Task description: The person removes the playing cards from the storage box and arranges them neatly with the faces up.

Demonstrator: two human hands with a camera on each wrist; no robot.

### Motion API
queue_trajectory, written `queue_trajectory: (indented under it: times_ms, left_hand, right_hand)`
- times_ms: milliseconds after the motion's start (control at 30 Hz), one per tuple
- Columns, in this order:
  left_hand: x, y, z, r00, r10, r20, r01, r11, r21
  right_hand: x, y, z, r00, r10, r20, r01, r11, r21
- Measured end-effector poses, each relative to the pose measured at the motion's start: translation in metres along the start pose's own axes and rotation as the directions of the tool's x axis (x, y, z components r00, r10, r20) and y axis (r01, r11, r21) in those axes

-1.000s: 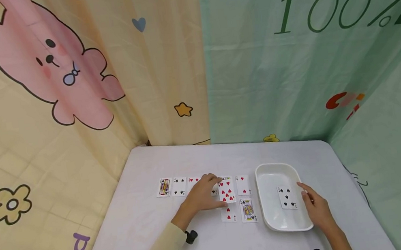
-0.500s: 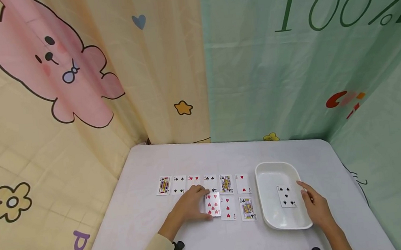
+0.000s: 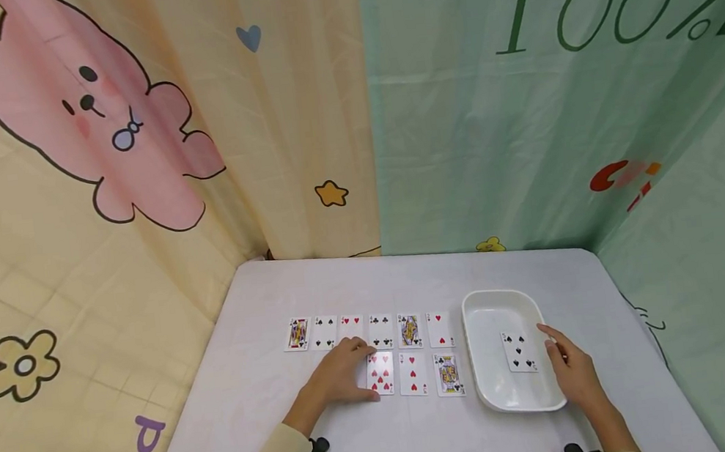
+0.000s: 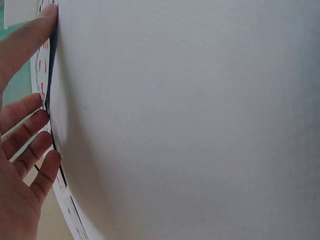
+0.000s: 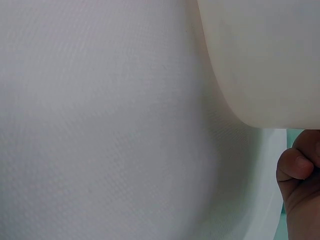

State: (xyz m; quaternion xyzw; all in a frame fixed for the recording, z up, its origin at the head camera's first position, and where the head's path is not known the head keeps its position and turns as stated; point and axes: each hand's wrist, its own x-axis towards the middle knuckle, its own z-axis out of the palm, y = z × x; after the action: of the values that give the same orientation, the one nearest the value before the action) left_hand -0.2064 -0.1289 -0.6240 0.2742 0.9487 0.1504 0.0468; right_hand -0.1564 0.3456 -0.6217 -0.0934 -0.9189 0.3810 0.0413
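Note:
My left hand [image 3: 335, 378] holds a many-pipped heart playing card [image 3: 380, 376] by its top and bottom edges, thumb at the near edge and fingers at the far one. In the left wrist view this card [image 4: 44, 65] lies edge-on between thumb and fingers, close over the tabletop. Just right of it lie a low heart card [image 3: 413, 374] and a king [image 3: 449, 374]. My right hand [image 3: 576, 374] grips the right rim of a white tray [image 3: 494, 387], in which one spade card [image 3: 519, 352] lies face up. The right wrist view shows the tray's side [image 5: 270, 60] above curled fingers [image 5: 295, 165].
Behind the held card runs a row of several face-up cards, from a face card [image 3: 296, 334] on the left to a heart card [image 3: 440, 330] beside the tray. The white table [image 3: 342, 280] ends at printed curtains [image 3: 304, 114] on the back and sides.
My left hand has brought the heart card from over the row down and left, to the left end of the front row. The right hand and tray have stayed put.

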Motion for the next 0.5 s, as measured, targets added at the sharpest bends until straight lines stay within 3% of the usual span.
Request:
queue_trajectory:
  times_ms: [500]
  left_hand:
    - [-0.0035, 0.0013, 0.0023, 1.0, -0.027, 0.014, 0.027, 1.0, 0.001]
  right_hand:
    - [0.0013, 0.0009, 0.0008, 1.0, -0.007, -0.013, 0.007, 1.0, 0.003]
